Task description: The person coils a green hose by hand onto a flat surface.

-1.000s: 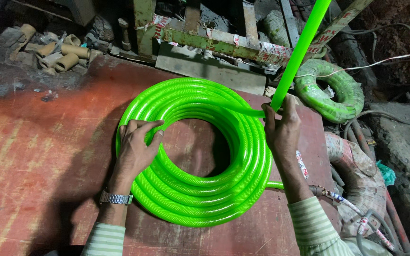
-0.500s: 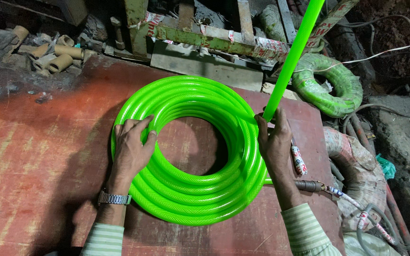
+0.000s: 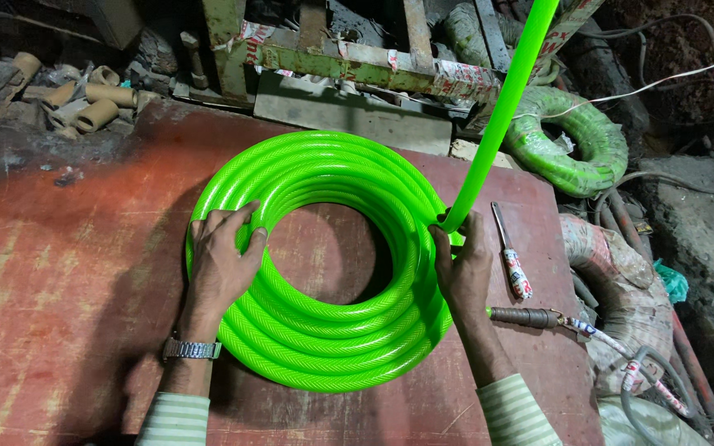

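Your left hand [image 3: 225, 260] lies on the left side of the green hose coil [image 3: 324, 330], fingers curled over the top loops and thumb toward the inner hole, a loose grip that presses the loops rather than closing around them. Your right hand [image 3: 463, 268] sits on the right side of the coil, its grip closed around the hose where the loose length [image 3: 502, 116] leaves the coil and rises steeply to the upper right of the frame. The coil lies flat in the middle of the frame on the worn red table [image 3: 59, 272], several loops stacked on one another. A metal wristwatch [image 3: 192, 349] shows on your left wrist, and striped sleeves cover both forearms at the bottom edge. Just right of your right hand a small tool with a taped handle [image 3: 512, 264] lies on the table, and below it a dark metal nozzle [image 3: 526, 317] points toward your wrist. Beyond the table, at upper right, a second wrapped green coil [image 3: 576, 144] rests among cables, and cardboard tubes [image 3: 84, 103] lie at upper left.
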